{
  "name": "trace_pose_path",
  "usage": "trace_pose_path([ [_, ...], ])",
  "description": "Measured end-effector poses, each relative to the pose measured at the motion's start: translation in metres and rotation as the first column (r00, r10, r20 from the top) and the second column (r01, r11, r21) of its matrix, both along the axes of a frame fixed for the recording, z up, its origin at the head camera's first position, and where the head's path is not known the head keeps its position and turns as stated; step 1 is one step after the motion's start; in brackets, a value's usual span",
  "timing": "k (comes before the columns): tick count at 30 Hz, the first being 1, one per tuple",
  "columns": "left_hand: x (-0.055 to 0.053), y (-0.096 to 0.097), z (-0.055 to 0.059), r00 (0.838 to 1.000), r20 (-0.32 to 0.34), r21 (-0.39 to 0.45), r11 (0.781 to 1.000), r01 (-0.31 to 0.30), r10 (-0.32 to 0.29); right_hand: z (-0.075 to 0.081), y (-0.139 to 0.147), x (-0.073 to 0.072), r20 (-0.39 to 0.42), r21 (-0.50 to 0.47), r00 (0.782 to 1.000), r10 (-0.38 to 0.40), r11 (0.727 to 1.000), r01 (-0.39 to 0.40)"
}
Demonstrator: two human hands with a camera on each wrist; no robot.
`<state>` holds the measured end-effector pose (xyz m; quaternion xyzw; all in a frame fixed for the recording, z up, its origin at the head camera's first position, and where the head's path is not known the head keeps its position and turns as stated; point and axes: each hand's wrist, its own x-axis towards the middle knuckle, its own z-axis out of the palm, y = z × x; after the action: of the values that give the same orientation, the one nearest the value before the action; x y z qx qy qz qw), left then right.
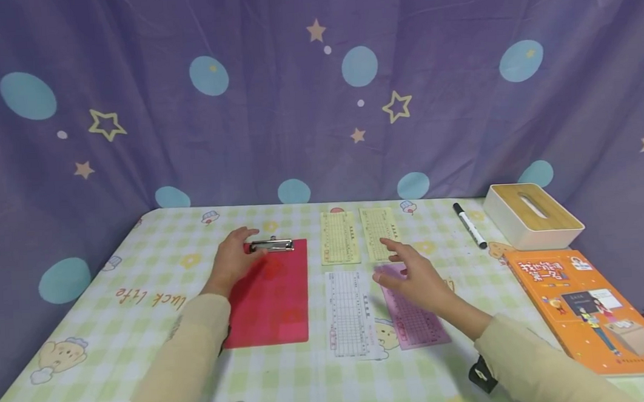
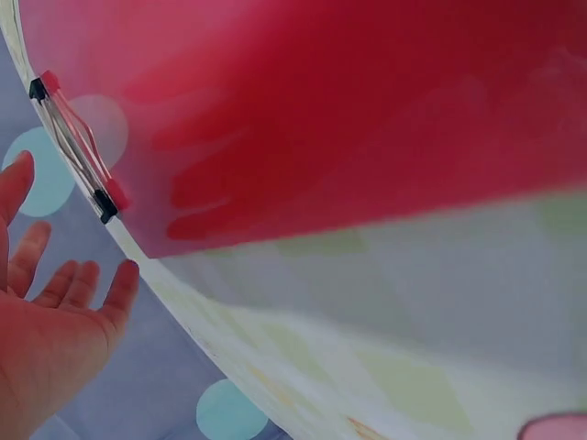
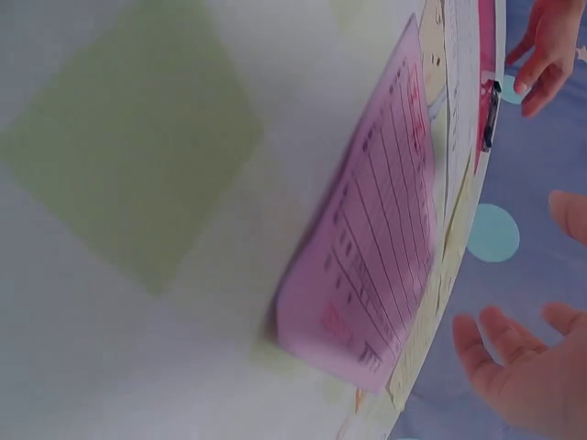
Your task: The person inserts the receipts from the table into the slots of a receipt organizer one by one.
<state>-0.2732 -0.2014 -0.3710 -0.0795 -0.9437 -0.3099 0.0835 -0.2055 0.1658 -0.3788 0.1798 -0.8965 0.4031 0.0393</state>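
Note:
A red clipboard (image 1: 275,300) with a metal clip (image 1: 272,245) at its far edge lies on the table's left half. Over its upper left corner hovers my left hand (image 1: 234,260), fingers loosely spread; the left wrist view shows that hand (image 2: 64,321) apart from the clip (image 2: 81,147). My right hand (image 1: 416,278) is held above a pink printed slip (image 1: 415,317), its fingers spread around nothing. In the right wrist view the pink slip (image 3: 367,229) lies on the cloth below the hand (image 3: 527,357). To its left is a white slip (image 1: 351,315).
Two yellow slips (image 1: 340,239) lie behind the white and pink ones. Farther right are a black-and-white marker (image 1: 469,226), a tissue box (image 1: 525,224) with a wooden lid and an orange book (image 1: 590,314). A purple curtain (image 1: 297,135) hangs behind the checked tablecloth (image 1: 156,270).

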Motion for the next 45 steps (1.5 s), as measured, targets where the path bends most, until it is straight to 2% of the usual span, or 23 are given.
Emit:
trace_pose_path([
  [10,-0.008,0.009,-0.004,0.997,0.068,-0.031,0.999,0.040,-0.038,-0.004,-0.014,0.008,0.124,0.023,0.992,-0.036,0.999,0.034],
  [21,-0.016,0.014,-0.011,0.995,0.060,-0.058,0.995,0.085,-0.082,-0.004,-0.038,0.016,0.209,0.163,0.974,-0.086,0.985,0.052],
  [27,-0.017,0.017,-0.011,0.996,0.078,-0.083,0.995,0.057,-0.051,-0.004,-0.042,0.019,0.221,0.246,0.971,-0.088,0.969,0.032],
  [32,-0.017,0.020,-0.010,0.998,0.059,-0.077,0.996,0.038,-0.034,-0.003,-0.041,0.022,0.243,0.249,0.967,-0.082,0.968,0.019],
  [38,-0.021,0.021,-0.015,1.000,0.006,-0.063,0.998,0.009,-0.009,-0.005,-0.041,0.022,0.258,0.264,0.962,-0.085,0.964,0.014],
  [45,-0.019,0.022,-0.015,1.000,0.024,-0.037,0.999,-0.015,0.016,-0.008,-0.041,0.024,0.235,0.281,0.968,-0.083,0.960,0.014],
])
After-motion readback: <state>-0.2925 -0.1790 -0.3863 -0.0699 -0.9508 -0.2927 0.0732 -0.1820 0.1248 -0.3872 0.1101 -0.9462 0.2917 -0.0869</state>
